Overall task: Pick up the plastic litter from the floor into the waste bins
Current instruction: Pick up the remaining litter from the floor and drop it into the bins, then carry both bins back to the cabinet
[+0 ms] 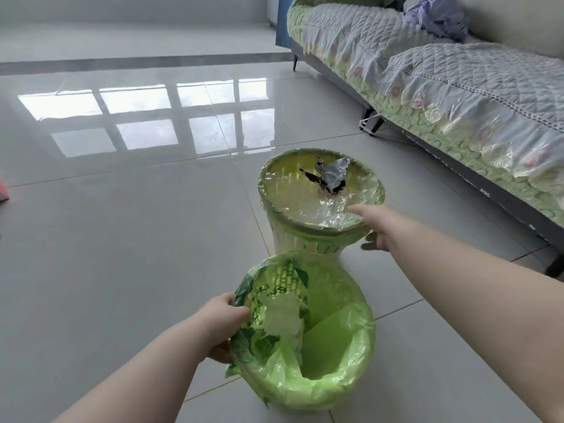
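Two waste bins with green plastic liners stand on the tiled floor. The far bin [308, 236] holds crumpled silver and dark wrappers [331, 175] and clear plastic. My right hand [377, 227] grips its near right rim, thumb on top and fingers under the edge. The near bin [329, 389] holds white and green printed plastic bags [283, 319]. My left hand [224, 322] grips the left rim of that bin, fingers curled over the liner.
A sofa [457, 96] with a quilted grey and green cover runs along the right, its dark legs on the floor. A white cord [366, 125] lies by one leg. Glossy tiles [122, 224] spread to the left. A pink thing [3, 190] shows at the left edge.
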